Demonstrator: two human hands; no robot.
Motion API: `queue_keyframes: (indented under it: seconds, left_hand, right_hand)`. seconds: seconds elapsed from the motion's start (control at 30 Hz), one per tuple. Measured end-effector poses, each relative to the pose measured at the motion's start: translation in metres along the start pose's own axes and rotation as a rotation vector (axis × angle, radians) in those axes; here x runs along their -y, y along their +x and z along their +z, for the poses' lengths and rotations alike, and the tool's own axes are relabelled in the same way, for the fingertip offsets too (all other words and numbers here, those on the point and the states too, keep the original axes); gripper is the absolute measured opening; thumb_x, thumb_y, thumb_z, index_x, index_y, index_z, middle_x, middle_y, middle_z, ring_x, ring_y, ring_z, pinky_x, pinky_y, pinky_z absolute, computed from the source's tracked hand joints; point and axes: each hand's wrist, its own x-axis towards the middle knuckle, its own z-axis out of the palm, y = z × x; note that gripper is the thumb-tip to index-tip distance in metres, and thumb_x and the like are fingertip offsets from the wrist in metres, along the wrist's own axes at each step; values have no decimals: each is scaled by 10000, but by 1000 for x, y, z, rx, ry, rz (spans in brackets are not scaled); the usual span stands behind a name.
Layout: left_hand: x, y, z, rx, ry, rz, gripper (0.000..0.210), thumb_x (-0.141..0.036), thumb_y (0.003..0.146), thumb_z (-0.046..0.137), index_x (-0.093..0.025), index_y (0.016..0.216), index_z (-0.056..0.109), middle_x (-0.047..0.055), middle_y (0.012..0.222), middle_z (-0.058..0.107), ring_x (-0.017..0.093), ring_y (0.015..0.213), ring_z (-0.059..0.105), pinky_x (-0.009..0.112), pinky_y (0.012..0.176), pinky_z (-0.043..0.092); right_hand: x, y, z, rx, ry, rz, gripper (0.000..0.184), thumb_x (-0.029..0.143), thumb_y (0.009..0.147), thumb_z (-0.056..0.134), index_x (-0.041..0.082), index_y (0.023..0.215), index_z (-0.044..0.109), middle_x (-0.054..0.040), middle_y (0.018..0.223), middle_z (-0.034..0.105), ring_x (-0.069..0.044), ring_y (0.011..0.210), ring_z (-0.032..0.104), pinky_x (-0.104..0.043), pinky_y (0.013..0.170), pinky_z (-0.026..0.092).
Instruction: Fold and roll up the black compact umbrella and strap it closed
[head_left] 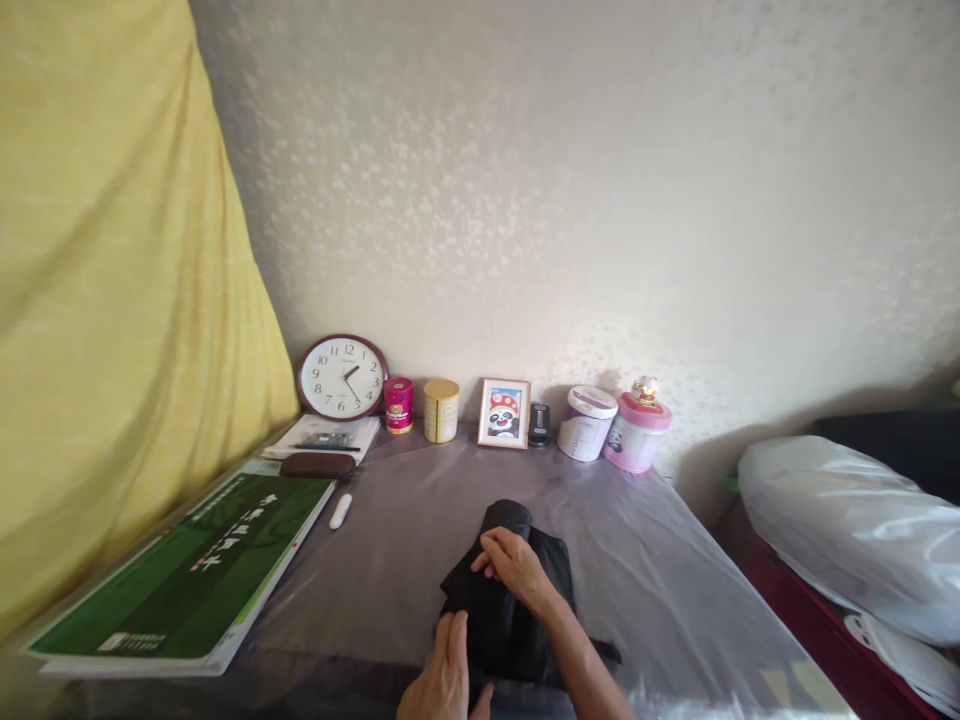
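Observation:
A black folded cloth item (487, 625) lies on the table near its front edge, its exact kind unclear. One rounded fold sticks up at its far end, and a short black strap (609, 652) pokes out on the right. My right hand (516, 568) rests on top, fingers curled in against the fabric. At the near left edge, my left hand (441, 672) has the cloth between its straight, close-set fingers and its thumb, which is partly hidden.
A green book (172, 570), white oblong object (340, 511) and brown case (317, 466) lie left. Along the wall stand a clock (343, 377), pink tin (398, 405), yellow-lidded can (441, 411), panda picture frame (503, 413) and two tubs (588, 424). A plastic-wrapped bundle (847, 530) sits right.

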Motion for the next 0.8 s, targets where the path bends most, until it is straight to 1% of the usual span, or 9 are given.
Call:
queue_keyframes:
  seconds: [0.1, 0.13, 0.2, 0.3, 0.43, 0.5, 0.6, 0.67, 0.8]
  left_hand:
    - [5, 3, -6, -184, 86, 158, 449, -251, 707, 522, -147, 1144, 512, 148, 1202, 563, 221, 994, 613, 265, 753, 527]
    - [5, 6, -9, -221, 100, 211, 438, -261, 695, 543, -173, 1124, 522, 137, 1221, 551, 231, 1006, 605, 289, 777, 524]
    - [4, 12, -13, -235, 94, 301, 470, -292, 684, 571, -201, 1141, 511, 120, 1272, 515, 249, 1058, 572, 331, 844, 505]
    - [0, 19, -13, -130, 32, 323, 568, -310, 682, 578, -215, 1229, 456, 101, 1305, 496, 280, 1146, 508, 381, 932, 455]
    - [-4, 21, -12, 112, -58, 184, 659, -206, 659, 543, -231, 1300, 393, 88, 1390, 401, 309, 1246, 399, 430, 1021, 368]
    - [-8, 20, -16, 197, -82, 138, 698, -157, 636, 522, -221, 1315, 376, 87, 1424, 348, 307, 1278, 355, 432, 1049, 331]
    - [-14, 19, -21, 252, -98, 79, 728, -118, 624, 492, -184, 1335, 349, 96, 1432, 332, 293, 1289, 340, 418, 1067, 304]
    - [-17, 20, -22, 265, -104, 50, 736, -98, 636, 462, -170, 1354, 315, 94, 1441, 314, 280, 1292, 338, 404, 1071, 299]
    - [-18, 21, -18, 296, -86, 38, 812, -39, 611, 415, -182, 1386, 216, 56, 1482, 202, 254, 1328, 273, 381, 1084, 282]
  right_hand:
    - [7, -4, 0, 12, -111, -40, 264, 331, 861, 369, 182, 808, 580, -19, 718, 723, -106, 552, 600, -211, 583, 425]
    - [9, -5, 0, 16, -142, -53, 265, 323, 864, 367, 186, 805, 586, -13, 718, 723, -106, 557, 602, -209, 592, 424]
    - [12, -8, 1, 19, -193, -78, 271, 309, 870, 365, 196, 801, 601, -2, 719, 724, -109, 588, 615, -204, 607, 419]
    - [16, -13, 1, 19, -234, -107, 283, 306, 878, 370, 212, 795, 624, 12, 719, 722, -120, 656, 636, -204, 631, 415]
    - [20, -26, 0, 27, -202, -221, 288, 321, 891, 378, 245, 867, 655, 25, 745, 714, -132, 730, 637, -218, 694, 428]
    - [20, -34, -1, -8, -214, -296, 278, 334, 888, 404, 259, 904, 671, 19, 782, 711, -146, 780, 620, -235, 731, 433]
    - [16, -41, -3, -60, -271, -408, 273, 341, 885, 432, 265, 929, 690, -1, 880, 707, -172, 884, 582, -272, 799, 432]
    - [10, -40, -3, -55, -298, -472, 278, 329, 893, 427, 263, 944, 692, -8, 944, 702, -188, 992, 553, -309, 891, 401]
    - [-5, -28, -4, -49, -354, -496, 285, 307, 907, 407, 260, 971, 680, -11, 1031, 687, -210, 1151, 482, -420, 1046, 240]
